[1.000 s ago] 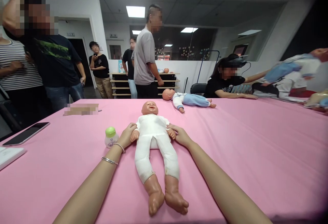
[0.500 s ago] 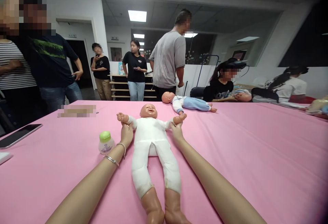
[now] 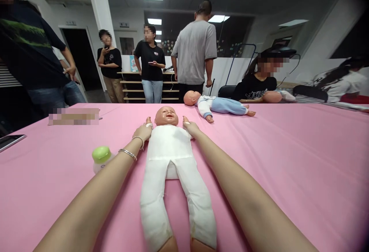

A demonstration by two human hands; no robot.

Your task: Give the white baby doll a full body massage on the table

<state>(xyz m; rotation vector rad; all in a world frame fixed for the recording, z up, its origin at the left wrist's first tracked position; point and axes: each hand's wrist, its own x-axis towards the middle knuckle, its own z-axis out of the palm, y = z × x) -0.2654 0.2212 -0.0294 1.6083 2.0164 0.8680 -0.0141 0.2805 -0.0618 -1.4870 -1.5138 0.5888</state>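
Note:
A baby doll [image 3: 170, 148] with a white cloth body lies on its back on the pink tablecloth [image 3: 288, 159], head away from me and legs toward me. My left hand [image 3: 142, 131] is closed around the doll's arm on the left. Around the arm on the right, my right hand [image 3: 190, 129] is closed too. Both doll arms are bent upward beside the head, with the small hands showing above my fingers. To the left of my left forearm stands a jar with a green lid [image 3: 101, 154], partly hidden by that forearm.
A second doll [image 3: 225, 105] in white and blue clothes lies at the far edge. A phone [image 3: 11, 142] rests at the left, near a blurred-out flat item [image 3: 73, 116]. A seated person [image 3: 259, 82] handles another doll [image 3: 272, 96]; several people stand behind the table.
Both my hands have moved the doll's arms from spread outward to raised close beside its head. My view has shifted forward and tilted down a little. The person in grey has turned away.

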